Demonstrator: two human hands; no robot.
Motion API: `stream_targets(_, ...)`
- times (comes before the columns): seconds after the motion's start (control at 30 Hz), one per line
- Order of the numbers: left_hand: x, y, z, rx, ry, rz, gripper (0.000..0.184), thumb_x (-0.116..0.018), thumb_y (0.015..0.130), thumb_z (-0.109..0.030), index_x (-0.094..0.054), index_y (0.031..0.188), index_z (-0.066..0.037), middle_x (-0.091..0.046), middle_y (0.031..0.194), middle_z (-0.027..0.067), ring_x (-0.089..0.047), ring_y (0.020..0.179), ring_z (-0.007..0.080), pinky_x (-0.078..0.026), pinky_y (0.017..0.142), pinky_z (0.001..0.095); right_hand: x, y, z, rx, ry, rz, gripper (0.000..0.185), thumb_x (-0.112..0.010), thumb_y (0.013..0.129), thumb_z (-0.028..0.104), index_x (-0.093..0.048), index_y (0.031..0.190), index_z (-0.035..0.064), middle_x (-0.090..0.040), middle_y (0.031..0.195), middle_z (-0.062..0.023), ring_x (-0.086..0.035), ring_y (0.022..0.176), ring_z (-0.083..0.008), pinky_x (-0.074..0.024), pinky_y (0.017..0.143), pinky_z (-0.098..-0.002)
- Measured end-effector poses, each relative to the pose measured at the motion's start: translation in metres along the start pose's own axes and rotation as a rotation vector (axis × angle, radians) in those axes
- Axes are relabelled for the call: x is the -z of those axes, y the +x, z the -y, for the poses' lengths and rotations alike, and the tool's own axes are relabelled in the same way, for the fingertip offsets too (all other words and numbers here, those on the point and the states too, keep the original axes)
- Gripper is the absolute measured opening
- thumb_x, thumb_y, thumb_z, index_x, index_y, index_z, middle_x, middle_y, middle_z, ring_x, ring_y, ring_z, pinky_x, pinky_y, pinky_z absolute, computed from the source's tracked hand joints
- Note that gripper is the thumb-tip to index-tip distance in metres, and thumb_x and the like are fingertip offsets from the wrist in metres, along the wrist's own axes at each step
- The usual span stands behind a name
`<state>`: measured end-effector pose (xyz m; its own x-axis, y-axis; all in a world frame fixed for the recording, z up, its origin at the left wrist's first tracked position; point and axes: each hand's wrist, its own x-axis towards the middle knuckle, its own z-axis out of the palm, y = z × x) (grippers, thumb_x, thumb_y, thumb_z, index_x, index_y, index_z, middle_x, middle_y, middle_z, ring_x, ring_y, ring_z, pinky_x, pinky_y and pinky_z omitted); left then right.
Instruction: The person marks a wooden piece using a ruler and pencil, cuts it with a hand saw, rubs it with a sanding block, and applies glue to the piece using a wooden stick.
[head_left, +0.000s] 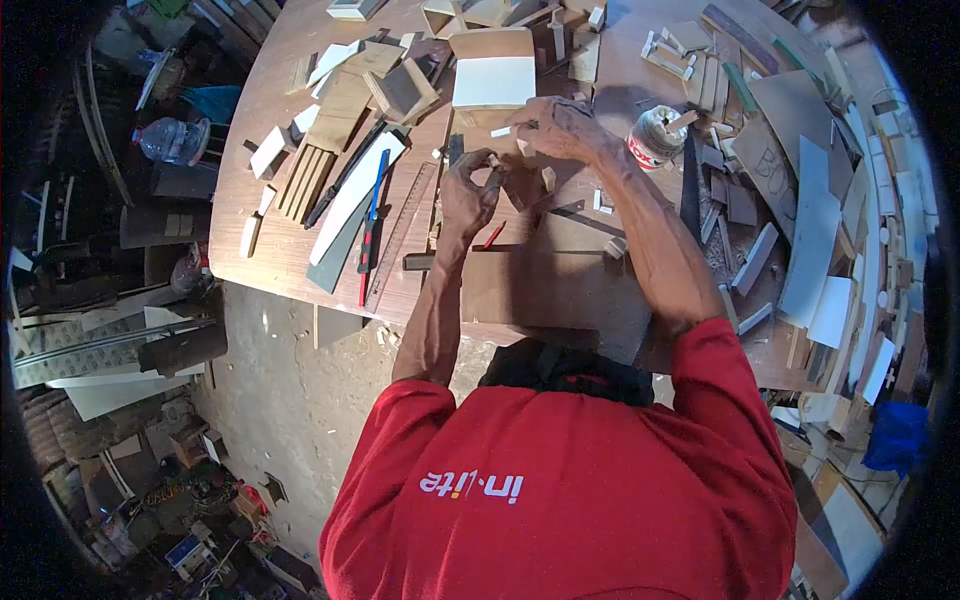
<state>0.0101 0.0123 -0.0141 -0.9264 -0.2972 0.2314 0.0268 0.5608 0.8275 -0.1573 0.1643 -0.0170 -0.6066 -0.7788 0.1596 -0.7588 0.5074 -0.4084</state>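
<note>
My left hand is closed in a pinch on a small wooden block, above the near middle of the table. To its right and a little farther away, my right hand has bent fingers over a small white piece; whether they grip it, I cannot tell. Just beyond stands a wooden box with a white face. A red pencil lies below the hands, close to a brown board at the table's near edge. Small white strips lie right of the hands.
An open jar with a red label, a wooden stick in it, stands on the right. Left of the hands lie a clear ruler, a blue and red tool and slatted wood. Offcuts crowd the right side.
</note>
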Motion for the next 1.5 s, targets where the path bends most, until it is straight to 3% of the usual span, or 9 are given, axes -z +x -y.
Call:
stream_targets(0.07, 0.002, -0.001, -0.005, -0.028, 0.031, -0.019, 0.029, -0.073, 0.079, -0.019, -0.067, 0.101, 0.000, -0.069, 0.096, 0.0173, -0.067, 0.091, 0.0292, -0.052, 0.080, 0.0359, 0.004, 0.004, 0.000, 0.053, -0.166, 0.067, 0.030, -0.055, 0.086, 0.028, -0.071, 0.106, 0.0133, -0.070, 0.098, -0.0130, -0.067, 0.086, -0.0300, -0.0518, 0.082, -0.0396)
stream_targets(0.27, 0.000, 0.000, 0.001, -0.046, -0.013, -0.036, 0.031, -0.074, 0.078, -0.020, -0.067, 0.099, 0.003, -0.069, 0.095, 0.0172, -0.068, 0.087, 0.0283, -0.053, 0.077, 0.0358, 0.056, 0.004, 0.041, -0.202, 0.196, 0.402, 0.030, -0.055, 0.083, 0.023, -0.072, 0.108, 0.0176, -0.070, 0.100, -0.0140, -0.067, 0.092, -0.0280, -0.0504, 0.087, -0.0387)
stream_targets(0.33, 0.003, -0.001, -0.009, 0.041, 0.016, 0.016, 0.032, -0.073, 0.083, -0.018, -0.065, 0.101, 0.006, -0.069, 0.094, 0.0170, -0.068, 0.087, 0.0233, -0.054, 0.079, 0.0327, 0.022, 0.005, 0.014, -0.115, 0.126, 0.244, 0.031, -0.054, 0.082, 0.020, -0.072, 0.107, 0.0172, -0.071, 0.099, -0.0129, -0.067, 0.086, -0.0264, -0.0517, 0.079, -0.0366)
stream_targets(0.53, 0.000, -0.003, -0.013, -0.035, 0.044, -0.001, 0.027, -0.068, 0.086, -0.017, -0.066, 0.106, 0.001, -0.069, 0.096, 0.0162, -0.069, 0.084, 0.0217, -0.055, 0.072, 0.0331, 0.019, 0.014, 0.012, -0.110, 0.167, 0.339, 0.029, -0.059, 0.081, 0.014, -0.073, 0.106, 0.0165, -0.072, 0.086, -0.0071, -0.062, 0.071, -0.0178, -0.0490, 0.065, -0.0329)
stream_targets(0.87, -0.007, -0.007, -0.012, 0.012, 0.015, -0.034, 0.029, -0.067, 0.087, -0.016, -0.066, 0.111, -0.001, -0.070, 0.088, 0.0134, -0.068, 0.077, 0.0171, -0.054, 0.063, 0.0310, -0.015, 0.004, -0.017, 0.078, 0.322, 0.123, 0.026, -0.062, 0.080, 0.016, -0.073, 0.104, 0.0136, -0.073, 0.089, -0.0070, -0.064, 0.074, -0.0168, -0.0503, 0.068, -0.0317)
stream_targets(1.07, -0.005, -0.006, -0.013, 0.039, 0.069, -0.003, 0.027, -0.068, 0.087, -0.016, -0.067, 0.109, -0.001, -0.071, 0.089, 0.0132, -0.067, 0.077, 0.0172, -0.053, 0.064, 0.0301, 0.055, -0.006, 0.040, -0.120, 0.228, 0.381, 0.028, -0.050, 0.087, 0.027, -0.069, 0.090, 0.0076, -0.067, 0.080, -0.0149, -0.067, 0.086, -0.0269, -0.0516, 0.079, -0.0372)
stream_targets(1.27, -0.008, -0.008, 0.002, 0.001, 0.053, -0.022, 0.031, -0.070, 0.086, -0.017, -0.067, 0.110, 0.001, -0.071, 0.090, 0.0132, -0.066, 0.082, 0.0158, -0.052, 0.068, 0.0294, 0.050, -0.022, 0.035, 0.032, 0.368, 0.097, 0.025, -0.057, 0.083, 0.019, -0.073, 0.100, 0.0123, -0.069, 0.084, -0.0138, -0.067, 0.082, -0.0304, -0.0523, 0.081, -0.0390)
stream_targets(1.33, -0.009, -0.007, 0.000, 0.058, -0.043, -0.031, 0.031, -0.071, 0.081, -0.018, -0.068, 0.104, 0.001, -0.070, 0.092, 0.0189, -0.070, 0.083, 0.0285, -0.053, 0.073, 0.0351, 0.052, -0.028, 0.034, 0.093, 0.265, 0.027, 0.023, -0.061, 0.082, 0.016, -0.071, 0.102, 0.0103, -0.069, 0.093, -0.0131, -0.066, 0.088, -0.0307, -0.0519, 0.084, -0.0394)
stream_targets(1.5, 0.001, -0.004, -0.015, 0.099, -0.057, 0.030, 0.027, -0.071, 0.083, -0.017, -0.068, 0.103, 0.001, -0.071, 0.091, 0.0145, -0.067, 0.086, 0.0200, -0.052, 0.075, 0.0311, 0.064, -0.044, 0.041, 0.099, 0.316, -0.021, 0.020, -0.064, 0.084, 0.015, -0.067, 0.101, 0.0060, -0.066, 0.098, -0.0131, -0.064, 0.091, -0.0291, -0.0503, 0.083, -0.0388)
